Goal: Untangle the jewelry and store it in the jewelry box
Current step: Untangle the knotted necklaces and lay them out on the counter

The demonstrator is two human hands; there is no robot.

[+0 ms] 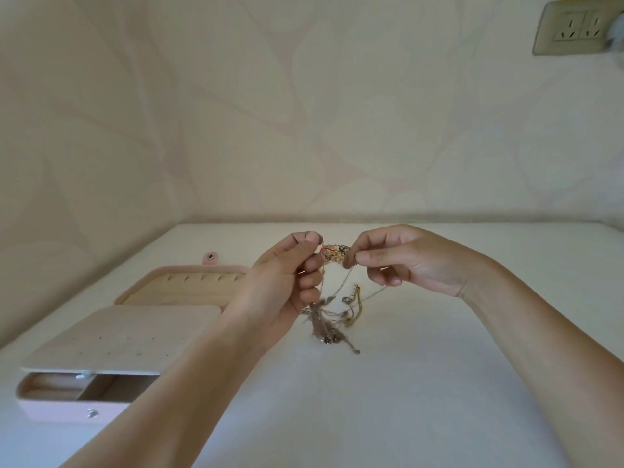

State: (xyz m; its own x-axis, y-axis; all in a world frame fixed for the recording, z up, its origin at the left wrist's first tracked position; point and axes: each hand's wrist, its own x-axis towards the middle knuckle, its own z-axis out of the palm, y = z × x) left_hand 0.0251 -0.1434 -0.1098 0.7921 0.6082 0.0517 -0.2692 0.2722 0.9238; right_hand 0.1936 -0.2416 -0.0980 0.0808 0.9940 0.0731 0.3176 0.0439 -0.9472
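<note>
A tangled bunch of thin gold and silver chains, the jewelry (332, 319), hangs between my two hands above the white table (405, 383). My left hand (287, 278) pinches its upper part at the left, near a small red and gold piece. My right hand (398, 261) pinches the same tangle at the right between thumb and forefinger. The lower strands dangle and blur just above the tabletop. The pink jewelry box (111, 336) lies open at the left, with its lid folded back and its front drawer pulled out.
A patterned beige wall rises behind the table. A wall socket (574, 28) sits high at the right corner. The box's earring panel has several small holes, and its lid has several slots.
</note>
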